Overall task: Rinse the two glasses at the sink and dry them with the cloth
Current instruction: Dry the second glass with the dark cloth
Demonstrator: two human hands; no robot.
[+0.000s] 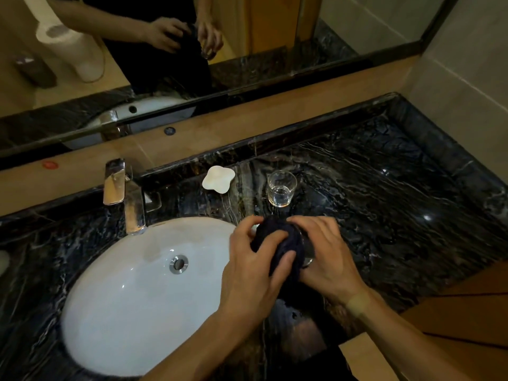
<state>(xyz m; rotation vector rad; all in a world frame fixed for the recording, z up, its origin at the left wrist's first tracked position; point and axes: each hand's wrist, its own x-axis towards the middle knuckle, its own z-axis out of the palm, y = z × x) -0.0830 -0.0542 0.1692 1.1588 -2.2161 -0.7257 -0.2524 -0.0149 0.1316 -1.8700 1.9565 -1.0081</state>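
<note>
One clear glass stands upright on the dark marble counter, just behind my hands. A dark cloth is bunched between both hands over the counter beside the sink. My left hand grips the cloth, its thumb pressed into the fabric. My right hand curls round the second glass, of which only a sliver of wall and base shows past the cloth. The white oval sink lies to the left, dry-looking, with a chrome drain.
A chrome tap stands behind the sink, no water running. A white soap dish sits on the counter left of the standing glass. The marble counter stretches right to a tiled wall. A mirror above reflects my hands.
</note>
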